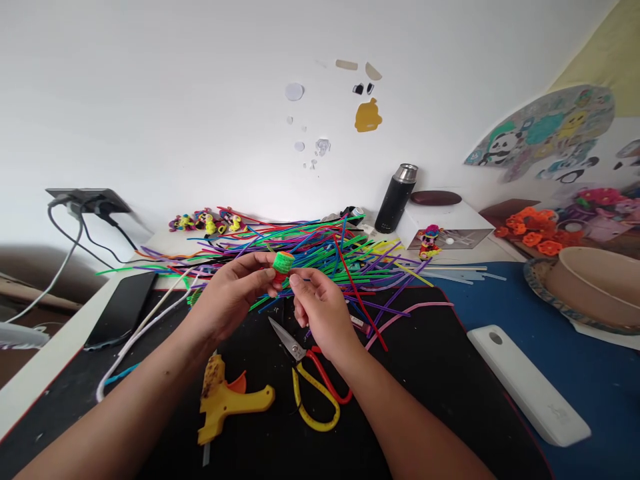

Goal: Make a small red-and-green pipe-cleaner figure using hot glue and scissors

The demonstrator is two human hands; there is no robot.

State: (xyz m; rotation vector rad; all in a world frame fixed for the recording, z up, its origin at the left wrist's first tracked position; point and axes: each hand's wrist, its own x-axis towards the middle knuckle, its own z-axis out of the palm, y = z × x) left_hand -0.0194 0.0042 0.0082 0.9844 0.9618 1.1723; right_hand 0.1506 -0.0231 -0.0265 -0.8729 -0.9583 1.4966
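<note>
My left hand (237, 287) pinches a small coiled pipe-cleaner piece (283, 263) between thumb and fingers. The piece is green with an orange top and a red lower part. My right hand (320, 303) is closed, its thumb and fingertips pressed together against the right side of that piece; whatever they grip is hidden. Below the hands, scissors (316, 393) with one yellow and one red handle lie partly spread on the black mat (400, 393). A yellow glue gun (225, 400) lies on its left, under my left forearm.
Loose pipe cleaners (320, 247) pile up behind the hands. Several small finished figures (205, 220) stand back left, another figure (429, 243) by a white box (450, 223). A black thermos (397, 199), a phone (123, 310), a white oblong case (530, 387) and a bowl (600, 280) surround the mat.
</note>
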